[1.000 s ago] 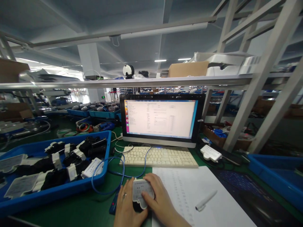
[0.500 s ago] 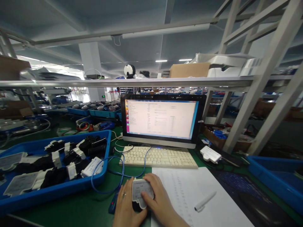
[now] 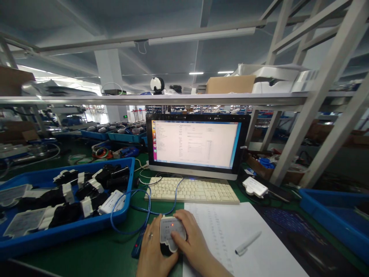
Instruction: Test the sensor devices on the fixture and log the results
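Observation:
Between my two hands is a small white-and-black electronic device (image 3: 166,235) with a grey printed face and a lit red light on it. My left hand (image 3: 153,250), a ring on one finger, wraps its left side. My right hand (image 3: 193,240) grips the right side, its thumb lying on the face. Beside my left hand lies a dark blue adapter (image 3: 136,249) with a red light, joined to a blue cable (image 3: 150,206). Under my right wrist is a printed paper sheet (image 3: 219,231), and a pen (image 3: 248,243) rests on it.
A white keyboard (image 3: 190,190) lies before a lit monitor (image 3: 196,144). To the left, a blue tray (image 3: 72,234) holds several black and white devices. A white device (image 3: 255,187), a dark mouse (image 3: 311,252) and another blue bin (image 3: 340,223) are on the right.
A red light now glows on the face of the device, where none showed before. Both hands keep the same hold; the view has shifted slightly.

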The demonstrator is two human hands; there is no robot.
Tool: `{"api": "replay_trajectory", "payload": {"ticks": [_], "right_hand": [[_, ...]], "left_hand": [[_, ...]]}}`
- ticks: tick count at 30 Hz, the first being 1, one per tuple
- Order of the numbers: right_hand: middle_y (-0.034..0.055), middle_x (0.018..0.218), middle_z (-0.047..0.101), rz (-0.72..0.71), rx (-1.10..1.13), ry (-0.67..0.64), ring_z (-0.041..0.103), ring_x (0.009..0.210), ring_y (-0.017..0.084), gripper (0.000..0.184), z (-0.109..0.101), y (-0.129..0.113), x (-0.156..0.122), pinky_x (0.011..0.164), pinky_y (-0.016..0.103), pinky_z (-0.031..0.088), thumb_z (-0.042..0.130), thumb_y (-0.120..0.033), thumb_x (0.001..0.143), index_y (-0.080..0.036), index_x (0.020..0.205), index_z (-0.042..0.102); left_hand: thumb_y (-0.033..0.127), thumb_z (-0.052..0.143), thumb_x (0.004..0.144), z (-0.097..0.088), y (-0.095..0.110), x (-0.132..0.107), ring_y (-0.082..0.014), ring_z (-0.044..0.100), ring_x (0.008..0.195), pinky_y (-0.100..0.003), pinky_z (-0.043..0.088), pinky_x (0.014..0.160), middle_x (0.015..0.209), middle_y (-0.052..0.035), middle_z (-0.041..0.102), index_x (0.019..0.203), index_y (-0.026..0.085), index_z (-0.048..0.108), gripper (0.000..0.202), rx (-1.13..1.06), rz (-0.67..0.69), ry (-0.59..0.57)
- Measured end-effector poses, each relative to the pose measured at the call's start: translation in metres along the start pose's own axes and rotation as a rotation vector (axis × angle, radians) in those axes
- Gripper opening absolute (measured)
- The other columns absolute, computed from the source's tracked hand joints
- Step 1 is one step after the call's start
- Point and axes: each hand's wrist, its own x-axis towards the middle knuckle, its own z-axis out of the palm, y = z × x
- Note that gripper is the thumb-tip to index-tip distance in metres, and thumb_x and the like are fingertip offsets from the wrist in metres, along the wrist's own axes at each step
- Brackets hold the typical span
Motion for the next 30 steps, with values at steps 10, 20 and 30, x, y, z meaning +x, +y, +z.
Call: {"api": "replay_trajectory", "payload": {"ticks": [10, 20, 30], "right_hand": [[0.0053, 0.113, 0.051, 0.005, 0.011, 0.006, 0.047, 0.106, 0.022, 0.030, -0.001, -0.004, 0.001, 0.093, 0.036, 0.039, 0.050, -0.042, 0.087, -0.025, 0.112, 0.050], [0.0057, 0.114, 0.052, 0.016, -0.011, 0.006, 0.047, 0.107, 0.022, 0.029, -0.001, -0.006, 0.002, 0.094, 0.036, 0.039, 0.051, -0.037, 0.086, -0.024, 0.112, 0.050], [0.0068, 0.113, 0.052, 0.009, -0.037, -0.004, 0.047, 0.107, 0.023, 0.029, -0.002, -0.005, 0.002, 0.093, 0.037, 0.039, 0.051, -0.037, 0.087, -0.023, 0.112, 0.050]], "left_hand": [[0.027, 0.055, 0.069, 0.001, 0.000, 0.000, -0.0310, 0.053, 0.114, -0.052, 0.043, 0.095, 0.124, -0.0147, 0.055, 0.130, 0.016, 0.035, 0.066, -0.043, -0.024, -0.013], [0.030, 0.056, 0.069, -0.002, 0.003, 0.000, -0.0312, 0.053, 0.115, -0.051, 0.042, 0.096, 0.125, -0.0145, 0.054, 0.131, 0.017, 0.035, 0.066, -0.057, -0.061, -0.031], [0.030, 0.059, 0.072, -0.015, 0.016, 0.004, -0.0303, 0.047, 0.120, -0.052, 0.036, 0.101, 0.129, -0.0138, 0.050, 0.133, 0.018, 0.033, 0.067, -0.123, -0.120, -0.102]]}}
